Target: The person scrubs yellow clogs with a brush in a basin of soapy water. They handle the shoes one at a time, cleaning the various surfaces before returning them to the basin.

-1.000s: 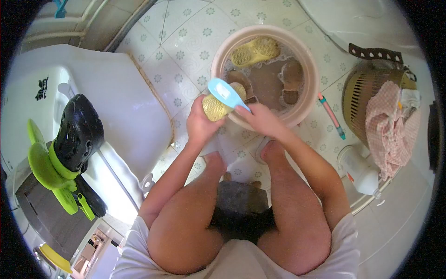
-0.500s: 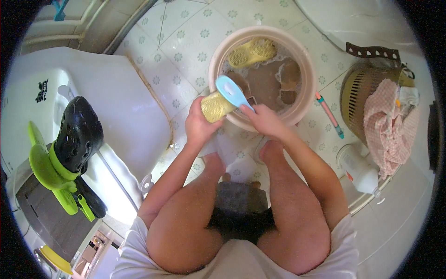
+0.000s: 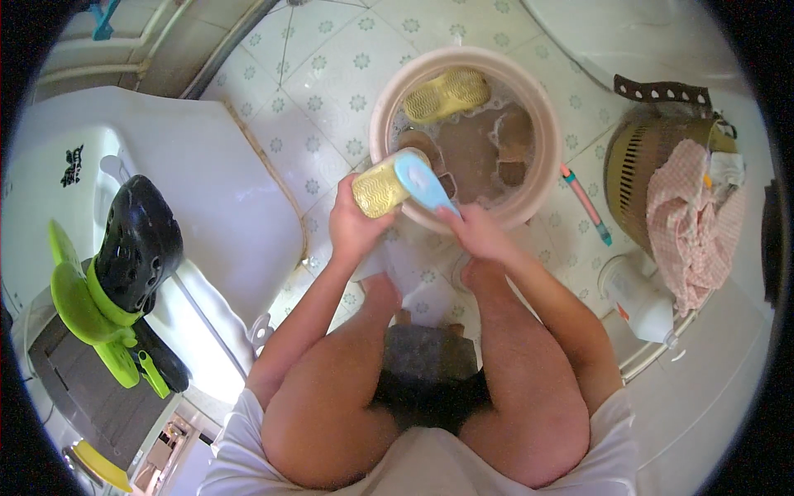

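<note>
My left hand [image 3: 351,221] is wrapped round a yellow-soled shoe [image 3: 375,190], its wavy tread turned up, at the near left rim of the basin. In my right hand [image 3: 481,233] is the handle of a light blue brush [image 3: 426,183]. The brush head lies against the shoe's sole; its bristles are hidden underneath. Beyond both hands, a pale pink basin [image 3: 552,124] contains murky brown water with suds. A second yellow-soled shoe [image 3: 451,93] floats at its far side, tread up. Brownish, partly sunken shapes [image 3: 514,142] lie at the basin's right, too murky to name.
A pink and teal stick-like tool [image 3: 585,202] lies on the tiled floor right of the basin. Farther right are an olive slotted basket [image 3: 626,169], a pink checked cloth [image 3: 688,223] and a white bottle [image 3: 641,304]. Black-and-green clogs [image 3: 136,240] rest at the left, beside a white fixture [image 3: 207,165].
The brush has shifted slightly right and nearer to me along the sole, with my right hand moving the same way. My left hand keeps the shoe in nearly the same place.
</note>
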Available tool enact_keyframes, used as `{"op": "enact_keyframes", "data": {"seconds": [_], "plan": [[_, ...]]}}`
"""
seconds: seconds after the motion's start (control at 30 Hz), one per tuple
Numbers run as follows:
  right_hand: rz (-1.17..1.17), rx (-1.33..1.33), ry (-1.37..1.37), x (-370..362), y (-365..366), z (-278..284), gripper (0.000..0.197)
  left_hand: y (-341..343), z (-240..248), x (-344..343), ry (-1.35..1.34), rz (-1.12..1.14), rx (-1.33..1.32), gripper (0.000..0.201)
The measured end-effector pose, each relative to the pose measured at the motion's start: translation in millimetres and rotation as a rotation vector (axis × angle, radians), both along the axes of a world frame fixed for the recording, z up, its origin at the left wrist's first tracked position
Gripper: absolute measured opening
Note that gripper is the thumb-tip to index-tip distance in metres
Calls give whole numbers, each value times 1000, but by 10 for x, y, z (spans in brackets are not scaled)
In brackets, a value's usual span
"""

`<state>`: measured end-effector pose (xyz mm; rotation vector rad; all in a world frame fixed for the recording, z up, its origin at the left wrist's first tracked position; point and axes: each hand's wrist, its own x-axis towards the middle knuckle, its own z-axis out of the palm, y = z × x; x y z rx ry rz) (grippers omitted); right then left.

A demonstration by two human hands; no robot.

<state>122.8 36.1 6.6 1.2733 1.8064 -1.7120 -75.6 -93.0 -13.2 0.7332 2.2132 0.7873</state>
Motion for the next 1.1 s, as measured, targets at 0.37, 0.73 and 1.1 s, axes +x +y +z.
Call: {"op": "enact_keyframes", "data": {"seconds": [0.37, 0.73, 1.1], "plan": [[-118, -74, 39, -330, 238, -128, 59, 1, -48, 0, 38, -18, 20, 83], [-239, -211, -37, -145, 280, -427, 66, 45, 4, 52, -29, -20, 53, 80], [-268, -27, 102, 415, -179, -397, 66, 35, 39, 4, -40, -28, 12, 81]]}}
